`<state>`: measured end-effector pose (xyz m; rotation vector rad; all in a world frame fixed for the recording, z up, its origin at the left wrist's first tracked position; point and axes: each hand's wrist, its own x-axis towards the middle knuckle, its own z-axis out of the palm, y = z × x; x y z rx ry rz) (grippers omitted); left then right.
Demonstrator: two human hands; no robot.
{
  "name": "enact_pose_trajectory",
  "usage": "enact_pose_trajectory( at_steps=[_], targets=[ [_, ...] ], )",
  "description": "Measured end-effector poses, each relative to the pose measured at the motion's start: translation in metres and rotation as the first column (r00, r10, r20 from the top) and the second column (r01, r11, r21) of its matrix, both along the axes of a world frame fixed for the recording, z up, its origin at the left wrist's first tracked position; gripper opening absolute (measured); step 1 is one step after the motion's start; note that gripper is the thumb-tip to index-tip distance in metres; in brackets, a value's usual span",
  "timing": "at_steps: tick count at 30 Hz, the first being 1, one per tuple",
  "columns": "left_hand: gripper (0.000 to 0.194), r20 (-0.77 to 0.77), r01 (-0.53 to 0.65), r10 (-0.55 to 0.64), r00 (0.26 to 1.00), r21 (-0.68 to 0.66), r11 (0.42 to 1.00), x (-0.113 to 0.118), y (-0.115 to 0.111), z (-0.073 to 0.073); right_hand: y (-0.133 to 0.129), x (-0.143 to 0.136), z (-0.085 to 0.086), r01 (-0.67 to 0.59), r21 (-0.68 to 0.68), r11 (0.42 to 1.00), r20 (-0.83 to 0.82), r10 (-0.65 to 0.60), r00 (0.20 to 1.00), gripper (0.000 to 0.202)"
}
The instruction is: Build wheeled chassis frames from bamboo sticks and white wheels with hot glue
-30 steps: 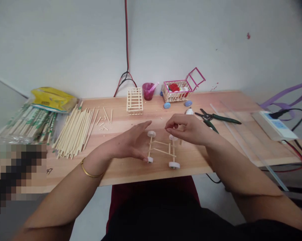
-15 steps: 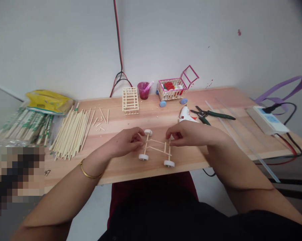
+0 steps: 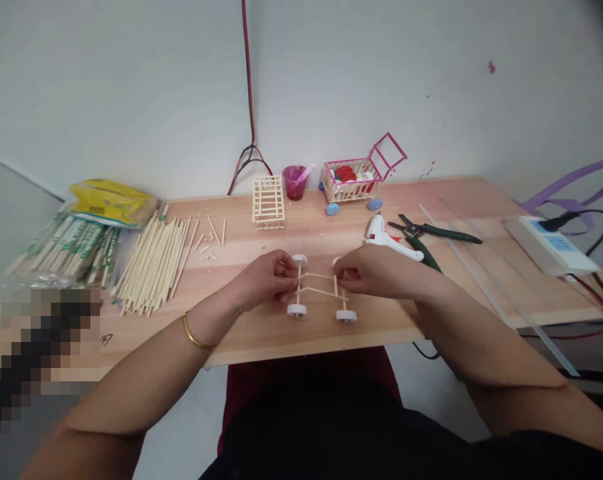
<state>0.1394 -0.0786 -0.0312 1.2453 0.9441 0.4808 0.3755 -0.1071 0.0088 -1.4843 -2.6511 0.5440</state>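
A small wheeled frame (image 3: 317,289) of thin wooden sticks stands between my hands near the table's front edge. White round wheels sit at the ends of its two stick axles. My left hand (image 3: 274,280) is closed, thumb and fingers pinching the left axle. With bent fingers, my right hand (image 3: 369,270) grips the right end of the frame and partly hides the far right wheel. A white glue gun (image 3: 389,241) lies just beyond my right hand, beside green-handled cutters (image 3: 434,233).
Loose sticks (image 3: 154,267) and wrapped sticks lie left, with a yellow packet (image 3: 111,202) behind. A stick basket (image 3: 269,202), a purple cup (image 3: 295,183) and a small cart (image 3: 354,180) stand along the wall. Clear rods (image 3: 461,260) and a power strip (image 3: 551,243) occupy the right.
The view has shifted slightly. My left fingers have closed in on the left axle. The frame's right end has turned slightly away from me, and its far right wheel now shows beside my right fingers.
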Motion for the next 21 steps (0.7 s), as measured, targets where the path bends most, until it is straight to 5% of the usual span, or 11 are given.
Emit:
enact_pose_trajectory(
  at_steps=[6,9,14,21],
  targets=[
    [0.037,0.116,-0.172,0.172,0.978,-0.007,0.985,0.001,0.004,-0.004,0.007,0.000,-0.004,0.119,0.084,0.989,-0.052,-0.115,0.992,0.017],
    [0.040,0.219,-0.194,0.202,0.955,-0.056,0.979,0.003,0.003,-0.003,0.009,0.000,-0.001,0.172,0.122,0.978,-0.213,-0.144,0.966,0.020],
    [0.038,0.319,-0.194,0.198,0.927,-0.045,0.980,0.005,0.000,0.000,0.013,-0.012,0.001,0.168,0.258,0.952,-0.530,-0.006,0.848,0.016],
    [0.039,0.338,-0.170,0.181,0.924,-0.062,0.983,0.004,-0.003,0.001,0.016,-0.033,0.012,-0.010,0.333,0.943,-0.435,0.163,0.885,0.010]
  ],
)
